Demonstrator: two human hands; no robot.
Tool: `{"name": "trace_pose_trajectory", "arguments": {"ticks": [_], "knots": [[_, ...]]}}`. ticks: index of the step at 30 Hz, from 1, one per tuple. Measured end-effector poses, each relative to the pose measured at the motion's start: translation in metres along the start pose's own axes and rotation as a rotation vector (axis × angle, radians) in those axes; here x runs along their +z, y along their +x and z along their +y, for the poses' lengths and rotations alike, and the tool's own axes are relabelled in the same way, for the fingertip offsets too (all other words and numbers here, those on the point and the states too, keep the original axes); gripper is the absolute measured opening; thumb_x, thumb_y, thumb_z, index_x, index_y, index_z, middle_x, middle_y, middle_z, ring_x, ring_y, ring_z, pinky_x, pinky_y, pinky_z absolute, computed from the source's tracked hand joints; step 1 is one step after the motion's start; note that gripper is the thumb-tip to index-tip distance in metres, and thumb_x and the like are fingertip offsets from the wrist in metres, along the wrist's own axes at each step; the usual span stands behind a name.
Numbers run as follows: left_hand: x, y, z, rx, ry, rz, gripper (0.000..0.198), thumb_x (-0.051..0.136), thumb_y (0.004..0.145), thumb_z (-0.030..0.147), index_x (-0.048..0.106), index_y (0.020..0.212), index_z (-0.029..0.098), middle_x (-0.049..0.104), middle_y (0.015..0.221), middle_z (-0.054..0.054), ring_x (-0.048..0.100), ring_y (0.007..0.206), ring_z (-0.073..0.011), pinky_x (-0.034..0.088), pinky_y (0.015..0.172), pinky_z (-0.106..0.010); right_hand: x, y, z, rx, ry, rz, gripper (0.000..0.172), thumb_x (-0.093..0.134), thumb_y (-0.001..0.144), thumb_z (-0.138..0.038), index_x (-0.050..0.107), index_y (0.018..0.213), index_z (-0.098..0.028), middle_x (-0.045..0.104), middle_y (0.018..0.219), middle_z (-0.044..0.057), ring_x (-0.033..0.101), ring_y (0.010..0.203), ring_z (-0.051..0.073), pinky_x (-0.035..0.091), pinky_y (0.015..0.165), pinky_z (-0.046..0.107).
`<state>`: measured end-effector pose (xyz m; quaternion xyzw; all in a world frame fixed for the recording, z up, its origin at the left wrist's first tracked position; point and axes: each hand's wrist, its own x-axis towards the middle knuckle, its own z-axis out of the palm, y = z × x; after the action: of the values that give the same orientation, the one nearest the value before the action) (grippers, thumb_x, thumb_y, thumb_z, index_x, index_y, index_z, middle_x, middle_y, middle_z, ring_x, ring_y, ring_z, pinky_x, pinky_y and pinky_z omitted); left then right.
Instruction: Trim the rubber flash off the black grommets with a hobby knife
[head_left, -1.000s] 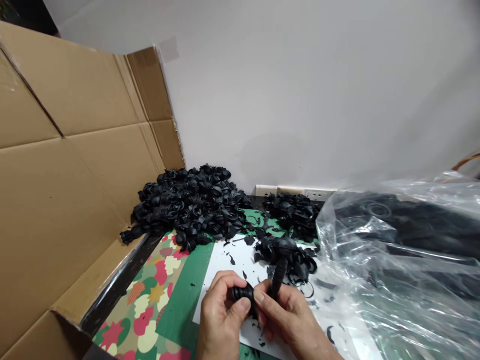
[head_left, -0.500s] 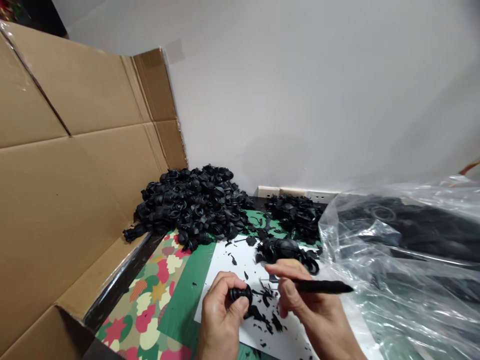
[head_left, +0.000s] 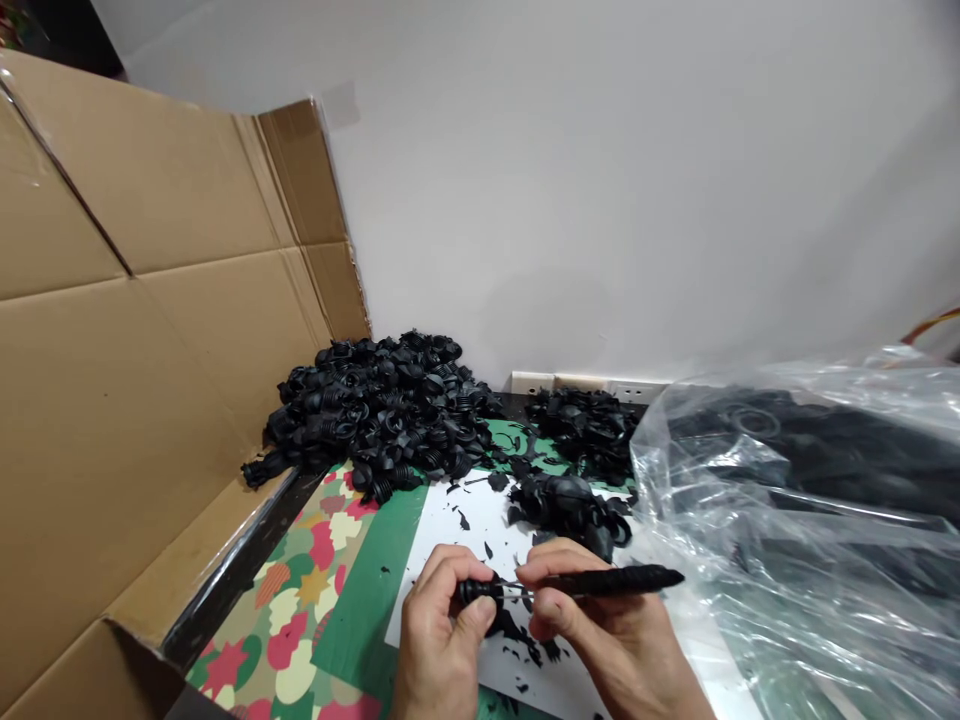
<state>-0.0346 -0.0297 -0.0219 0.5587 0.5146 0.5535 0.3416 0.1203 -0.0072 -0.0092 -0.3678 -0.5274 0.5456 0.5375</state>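
Note:
Between thumb and fingers, my left hand (head_left: 444, 632) pinches a small ribbed black rubber part (head_left: 474, 591) above the white sheet. My right hand (head_left: 600, 622) is closed on a black-handled tool (head_left: 626, 580), held nearly level. Its thin metal tip points left and meets the right side of the rubber part; the exact contact is partly hidden by the fingers. Black scraps (head_left: 525, 640) lie on the white sheet (head_left: 435, 520) beneath and between the hands. Just beyond my right hand sits a small heap of black rubber parts (head_left: 566, 505).
A large pile of black ribbed parts (head_left: 390, 410) stands at the back left, beside a cardboard box (head_left: 165, 350). Another black heap (head_left: 585, 425) lies near the power strip (head_left: 532, 382) by the wall. A clear plastic bag (head_left: 810, 520) with dark contents covers the right side.
My right hand has moved left, bringing the tool's tip to the rubber part. My left hand keeps its hold almost in place. The view has shifted slightly.

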Motion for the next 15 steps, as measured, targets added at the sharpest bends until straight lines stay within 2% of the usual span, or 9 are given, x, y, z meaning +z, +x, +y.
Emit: {"name": "trace_pose_trajectory", "arguments": {"ticks": [10,15], "knots": [[-0.0004,-0.0017,0.0009,0.027,0.054,-0.059,0.014,0.056,0.074,0.012,0.065,0.081,0.021,0.059,0.083,-0.004,0.056,0.078,-0.0209,0.044,0.069,-0.028,-0.0008,0.0015,0.0075,-0.013,-0.012,-0.028,0.021,0.066,0.076,-0.04,0.067,0.076,-0.019,0.061,0.077,0.005,0.059,0.053,0.016,0.051,0.051,0.029],[-0.0006,-0.0002,-0.0008,0.048,0.051,-0.08,0.014,0.056,0.076,0.013,0.065,0.083,0.021,0.059,0.083,-0.004,0.057,0.077,-0.0205,0.045,0.067,-0.027,-0.0002,0.0011,0.008,-0.04,-0.103,-0.037,0.02,0.063,0.08,-0.038,0.066,0.076,-0.019,0.062,0.069,0.003,0.06,0.052,0.016,0.049,0.05,0.027]]}}
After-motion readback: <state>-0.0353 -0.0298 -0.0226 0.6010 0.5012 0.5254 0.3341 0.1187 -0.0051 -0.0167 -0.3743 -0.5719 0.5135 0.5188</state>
